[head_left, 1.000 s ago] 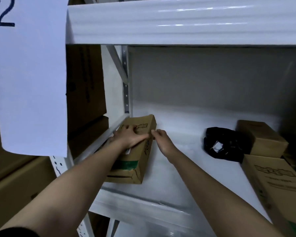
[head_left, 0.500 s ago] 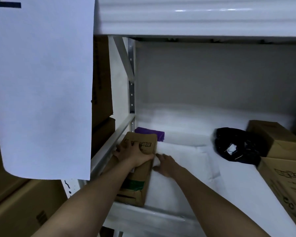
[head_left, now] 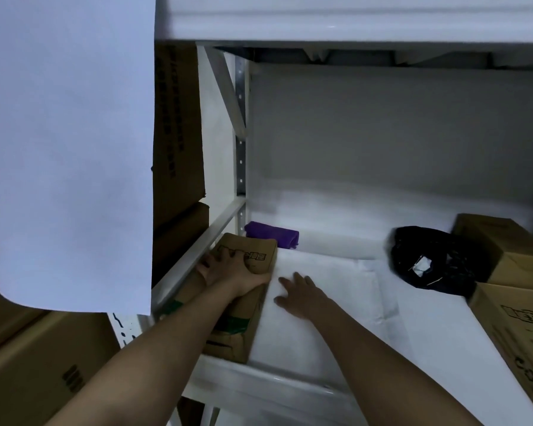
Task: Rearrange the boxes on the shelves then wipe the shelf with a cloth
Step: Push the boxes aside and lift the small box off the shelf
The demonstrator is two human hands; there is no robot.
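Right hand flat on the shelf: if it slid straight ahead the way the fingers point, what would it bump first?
Probably the purple cloth behind the box, though the right hand might slip just past it.

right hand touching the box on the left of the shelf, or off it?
Apart. The head view shows the right hand flat on the white shelf, with a strip of shelf visible between it and the box.
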